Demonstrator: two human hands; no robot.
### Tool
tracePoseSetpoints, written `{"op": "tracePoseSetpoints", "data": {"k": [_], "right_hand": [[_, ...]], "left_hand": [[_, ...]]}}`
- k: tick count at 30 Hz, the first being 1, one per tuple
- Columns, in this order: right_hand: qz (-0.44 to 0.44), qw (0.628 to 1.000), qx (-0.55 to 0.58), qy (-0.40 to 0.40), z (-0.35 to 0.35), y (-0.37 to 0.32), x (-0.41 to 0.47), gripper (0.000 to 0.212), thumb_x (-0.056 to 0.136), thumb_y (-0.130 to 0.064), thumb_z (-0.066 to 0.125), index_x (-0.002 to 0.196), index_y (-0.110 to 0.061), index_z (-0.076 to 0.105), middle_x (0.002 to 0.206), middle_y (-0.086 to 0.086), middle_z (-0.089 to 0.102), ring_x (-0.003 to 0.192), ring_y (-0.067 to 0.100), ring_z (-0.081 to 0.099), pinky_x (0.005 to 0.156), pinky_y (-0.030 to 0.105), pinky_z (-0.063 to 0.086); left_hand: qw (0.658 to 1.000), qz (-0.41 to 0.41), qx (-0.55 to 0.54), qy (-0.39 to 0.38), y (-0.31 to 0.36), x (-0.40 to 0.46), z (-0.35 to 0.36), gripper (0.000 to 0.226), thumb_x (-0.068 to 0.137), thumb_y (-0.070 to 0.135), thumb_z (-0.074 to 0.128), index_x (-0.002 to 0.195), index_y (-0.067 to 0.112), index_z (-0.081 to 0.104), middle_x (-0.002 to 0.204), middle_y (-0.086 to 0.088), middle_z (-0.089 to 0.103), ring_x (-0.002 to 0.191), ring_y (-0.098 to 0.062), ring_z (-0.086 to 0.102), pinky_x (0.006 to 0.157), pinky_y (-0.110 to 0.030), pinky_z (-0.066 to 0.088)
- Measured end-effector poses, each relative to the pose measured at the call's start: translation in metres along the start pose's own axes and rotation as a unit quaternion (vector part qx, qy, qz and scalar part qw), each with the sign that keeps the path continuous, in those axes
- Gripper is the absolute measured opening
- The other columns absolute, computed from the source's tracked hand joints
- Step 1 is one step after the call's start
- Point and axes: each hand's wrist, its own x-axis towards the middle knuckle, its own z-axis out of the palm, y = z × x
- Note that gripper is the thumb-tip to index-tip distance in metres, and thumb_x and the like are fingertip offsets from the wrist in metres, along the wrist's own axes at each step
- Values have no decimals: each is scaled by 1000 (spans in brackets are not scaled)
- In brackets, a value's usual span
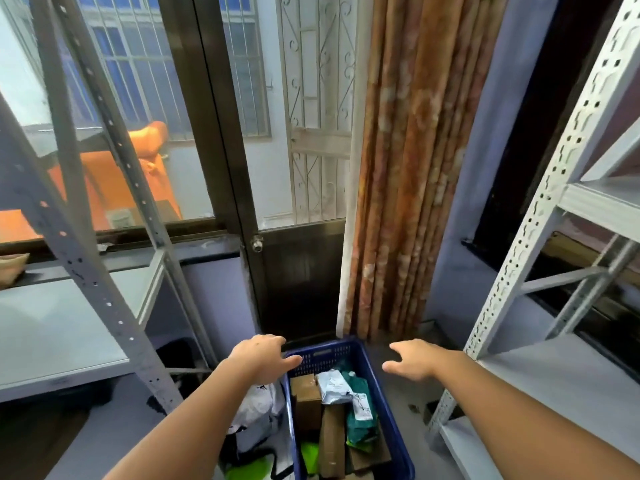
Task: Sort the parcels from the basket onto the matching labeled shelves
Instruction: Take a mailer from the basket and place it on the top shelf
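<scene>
Grey floor point(391, 393), narrow aisle between two grey slotted-metal shelving units: left shelf point(69, 327) and right shelf point(568, 382), boards bare where visible. Straight ahead a dark-framed door point(298, 282) with a round knob point(257, 242), window point(138, 98) to its left, patterned brown curtain point(405, 168) hanging to its right down to the floor. Blue basket point(367, 368) sits on the floor at the foot of the door, centred in the aisle. Inside it: brown cardboard boxes point(306, 400), a grey mailer bag point(334, 386), a green mailer bag point(362, 414), something bright green point(310, 455) lower down; labels too blurred to read. White bag point(258, 417) lies on the floor just beside the basket's left wall, partly behind the left forearm. Left hand point(263, 358) is above the basket's far-left corner, fingers spread and straight, holding nothing. Right hand point(414, 362) hovers just right of the basket over the floor, fingers relaxed, also holding nothing.
</scene>
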Motion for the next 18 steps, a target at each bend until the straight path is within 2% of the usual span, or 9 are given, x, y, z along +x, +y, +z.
{"op": "tracePoseSetpoints", "data": {"k": [4, 12, 16, 18], "right_hand": [[-4, 1000, -9, -18, -9, 10, 35, 86, 90, -69, 44, 160, -23, 28, 165, 3, 29, 150, 24, 32, 119, 43, 31], [-32, 998, -34, -48, -32, 40, 119, 78, 98, -63, 42, 161, -20, 24, 166, 5, 26, 151, 25, 30, 120, 39, 30], [-36, 996, -34, -68, -26, 48, 152, 79, 98, -63, 43, 161, -18, 25, 166, 5, 27, 150, 24, 30, 120, 39, 30], [-36, 996, -32, -78, -20, 49, 168, 79, 97, -63, 43, 160, -17, 28, 165, 5, 29, 149, 24, 32, 119, 39, 31]], "left_hand": [[1000, 8, -5, -15, 10, 32, 1, 72, 94, 72, 44, 147, 23, 49, 146, 0, 56, 130, -21, 56, 104, -39, 48], [999, -15, -9, -38, 34, 99, 6, 72, 92, 74, 42, 140, 22, 55, 139, 0, 61, 123, -22, 59, 100, -41, 51], [998, -10, -26, -59, 43, 129, 20, 57, 90, 72, 45, 123, 28, 61, 118, 3, 68, 103, -19, 65, 88, -37, 54], [997, -6, -32, -72, 44, 147, 27, 55, 90, 72, 44, 120, 29, 61, 113, 5, 68, 99, -18, 65, 86, -36, 55]]}}
